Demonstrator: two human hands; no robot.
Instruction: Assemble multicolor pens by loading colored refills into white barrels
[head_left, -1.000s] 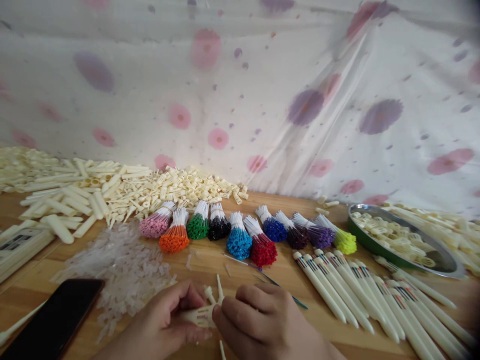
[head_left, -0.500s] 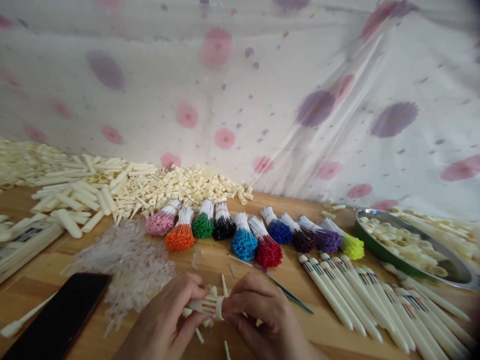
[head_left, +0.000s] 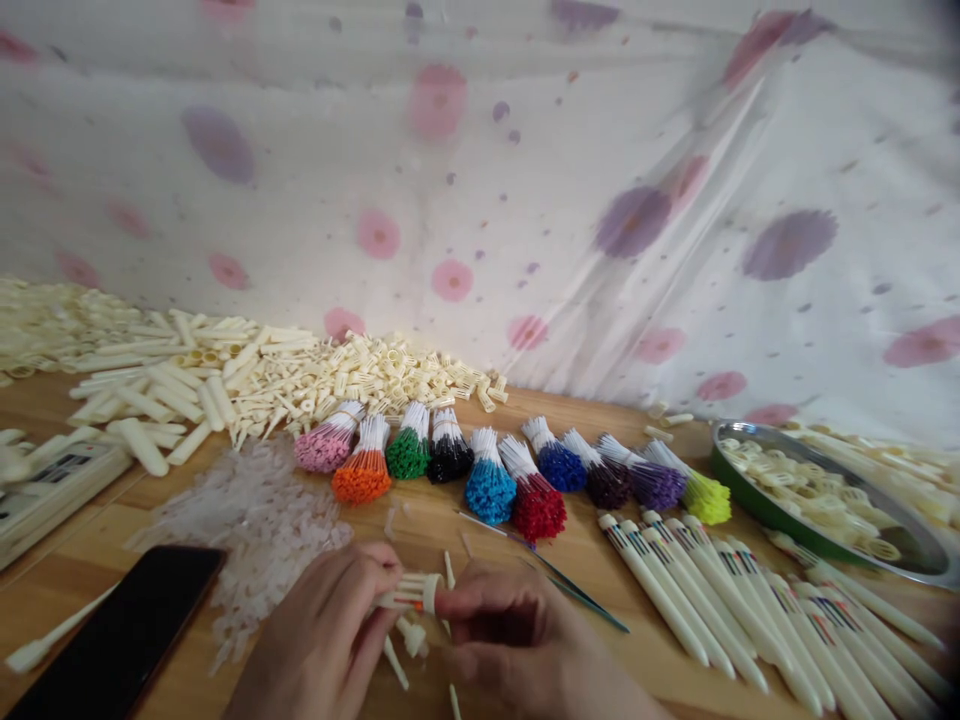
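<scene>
Tabletop (head_left: 424, 697), lower centre: your left hand (head_left: 330, 620) side-grips a likely light, stiff barrel (head_left: 409, 592); right hand (head_left: 529, 645), unclenched, touches its rim (head_left: 432, 594).

Black phone (head_left: 120, 635), floral sheet (head_left: 315, 190)

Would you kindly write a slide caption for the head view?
Left hand grips a slotted cream piece, right hand at its end, with colour-sorted bundles beyond.

A slotted cream tube (head_left: 414, 590) is held sideways — orange showing inside.
</scene>
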